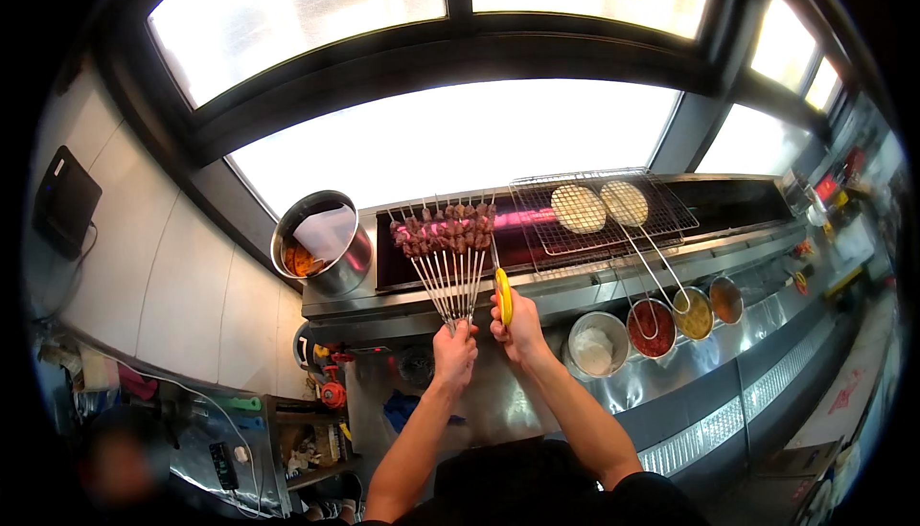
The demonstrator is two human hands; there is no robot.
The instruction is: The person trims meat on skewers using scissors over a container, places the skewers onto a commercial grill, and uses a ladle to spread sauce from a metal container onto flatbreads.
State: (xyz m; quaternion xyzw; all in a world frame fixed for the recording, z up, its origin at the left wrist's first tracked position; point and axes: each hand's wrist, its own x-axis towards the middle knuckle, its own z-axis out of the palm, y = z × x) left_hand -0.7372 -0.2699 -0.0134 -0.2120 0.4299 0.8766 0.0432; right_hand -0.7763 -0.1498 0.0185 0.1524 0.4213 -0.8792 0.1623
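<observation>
My left hand (454, 359) grips the gathered ends of several metal skewers (447, 278). They fan out away from me over the left part of the long grill trough (528, 238). Browned meat chunks (445, 230) cover their far halves, side by side, with pink light falling across them. Just to the right, my right hand (519, 328) is closed around the yellow handle of what looks like a pair of scissors (503, 296). Its narrow metal blade points away from me, alongside the rightmost skewer; whether it touches the meat is unclear.
A wire grill rack (665, 202) with two round flatbreads (578, 208) under mesh spans the trough. A deep steel pot (338, 260) stands left. Bowls of white powder (598, 346), red seasoning (650, 328) and yellowish seasoning (693, 314) line the right front. A blurred person (118, 461) is lower left.
</observation>
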